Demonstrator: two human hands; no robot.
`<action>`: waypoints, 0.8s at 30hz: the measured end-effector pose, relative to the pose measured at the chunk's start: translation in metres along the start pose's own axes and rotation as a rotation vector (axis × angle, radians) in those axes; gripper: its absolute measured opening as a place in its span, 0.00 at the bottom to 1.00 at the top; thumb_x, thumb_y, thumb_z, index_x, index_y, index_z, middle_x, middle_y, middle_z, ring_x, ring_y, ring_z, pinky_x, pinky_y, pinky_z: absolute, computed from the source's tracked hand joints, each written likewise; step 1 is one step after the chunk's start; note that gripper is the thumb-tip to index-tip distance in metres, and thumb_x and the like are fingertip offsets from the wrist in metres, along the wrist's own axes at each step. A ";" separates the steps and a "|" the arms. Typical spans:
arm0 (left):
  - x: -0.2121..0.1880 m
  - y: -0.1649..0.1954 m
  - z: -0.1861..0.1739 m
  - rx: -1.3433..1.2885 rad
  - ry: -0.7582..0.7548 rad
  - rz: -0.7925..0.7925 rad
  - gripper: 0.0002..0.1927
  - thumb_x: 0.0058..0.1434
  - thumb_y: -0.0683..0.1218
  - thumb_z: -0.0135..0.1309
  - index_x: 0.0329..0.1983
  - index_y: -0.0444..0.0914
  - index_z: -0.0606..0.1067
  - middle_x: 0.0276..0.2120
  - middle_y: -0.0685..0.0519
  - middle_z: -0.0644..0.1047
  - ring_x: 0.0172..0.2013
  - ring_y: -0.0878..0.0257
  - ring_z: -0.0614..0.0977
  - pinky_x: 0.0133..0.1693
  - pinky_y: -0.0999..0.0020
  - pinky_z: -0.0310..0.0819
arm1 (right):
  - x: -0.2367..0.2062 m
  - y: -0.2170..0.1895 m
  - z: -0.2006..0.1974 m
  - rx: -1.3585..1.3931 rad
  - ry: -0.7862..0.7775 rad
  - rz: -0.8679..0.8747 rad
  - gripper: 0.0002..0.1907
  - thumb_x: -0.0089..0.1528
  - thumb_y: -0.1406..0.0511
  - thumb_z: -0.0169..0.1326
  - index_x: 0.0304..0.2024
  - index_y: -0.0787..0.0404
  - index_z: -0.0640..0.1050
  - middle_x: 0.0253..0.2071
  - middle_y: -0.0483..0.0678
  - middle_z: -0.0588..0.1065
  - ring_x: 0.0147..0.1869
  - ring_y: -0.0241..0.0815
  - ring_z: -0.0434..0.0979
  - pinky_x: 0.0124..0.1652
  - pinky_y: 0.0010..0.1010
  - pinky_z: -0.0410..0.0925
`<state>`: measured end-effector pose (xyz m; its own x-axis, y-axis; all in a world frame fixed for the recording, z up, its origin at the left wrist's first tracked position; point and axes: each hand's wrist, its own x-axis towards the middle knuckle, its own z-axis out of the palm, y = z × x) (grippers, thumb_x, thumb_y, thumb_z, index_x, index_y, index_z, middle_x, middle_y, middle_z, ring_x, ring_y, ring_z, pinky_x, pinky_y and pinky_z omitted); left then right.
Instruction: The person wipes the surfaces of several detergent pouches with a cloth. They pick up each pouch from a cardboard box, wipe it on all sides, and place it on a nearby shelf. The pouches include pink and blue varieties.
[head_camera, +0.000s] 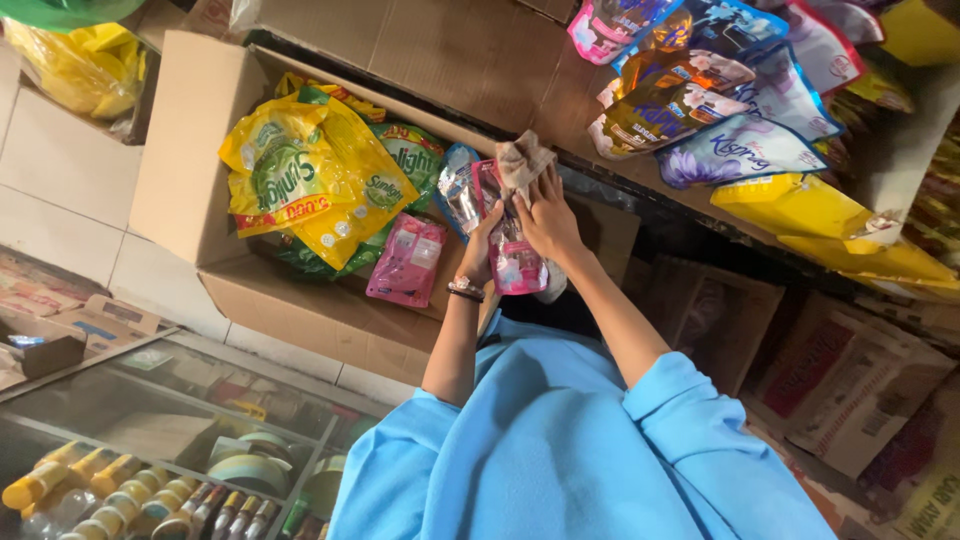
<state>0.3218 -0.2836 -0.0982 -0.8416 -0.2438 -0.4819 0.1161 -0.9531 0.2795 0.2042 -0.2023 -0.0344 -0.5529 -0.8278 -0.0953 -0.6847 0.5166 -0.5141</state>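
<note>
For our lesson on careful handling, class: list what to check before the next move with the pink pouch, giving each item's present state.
1. Left hand grips the pink pouch: ok.
2. Right hand holds the cloth against the pouch: ok.
3. Pouch sealed, no leak: cannot tell.
4. Cardboard box open beside the hands: ok.
5. Free room among the shelf pouches: cannot tell.

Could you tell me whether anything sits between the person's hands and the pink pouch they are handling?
Partly: the left hand grips the pink pouch directly, while a beige cloth lies under the right hand, pressed against the pouch's top.
</note>
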 end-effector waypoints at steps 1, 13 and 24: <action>0.002 -0.001 -0.003 0.013 0.020 -0.007 0.22 0.72 0.53 0.51 0.63 0.35 0.71 0.51 0.50 0.80 0.47 0.60 0.82 0.50 0.62 0.78 | -0.003 -0.001 0.002 -0.049 -0.009 -0.028 0.31 0.73 0.55 0.39 0.73 0.66 0.60 0.75 0.68 0.54 0.80 0.68 0.45 0.73 0.51 0.45; 0.003 -0.001 0.004 0.183 0.002 0.156 0.37 0.74 0.66 0.32 0.77 0.40 0.56 0.69 0.51 0.67 0.66 0.59 0.70 0.64 0.64 0.67 | 0.003 -0.032 0.002 -0.022 -0.026 -0.153 0.31 0.73 0.47 0.38 0.61 0.63 0.77 0.73 0.65 0.59 0.79 0.65 0.52 0.74 0.50 0.45; 0.006 -0.001 0.006 0.232 -0.005 0.119 0.43 0.71 0.71 0.28 0.78 0.40 0.52 0.72 0.48 0.63 0.69 0.57 0.67 0.67 0.61 0.64 | 0.036 -0.055 -0.008 -0.186 0.019 -0.088 0.28 0.71 0.48 0.43 0.55 0.60 0.81 0.70 0.59 0.64 0.75 0.59 0.58 0.72 0.48 0.50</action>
<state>0.3135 -0.2832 -0.0965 -0.8318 -0.3500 -0.4309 0.0902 -0.8511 0.5172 0.2186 -0.2587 -0.0026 -0.4949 -0.8680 -0.0398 -0.8055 0.4755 -0.3537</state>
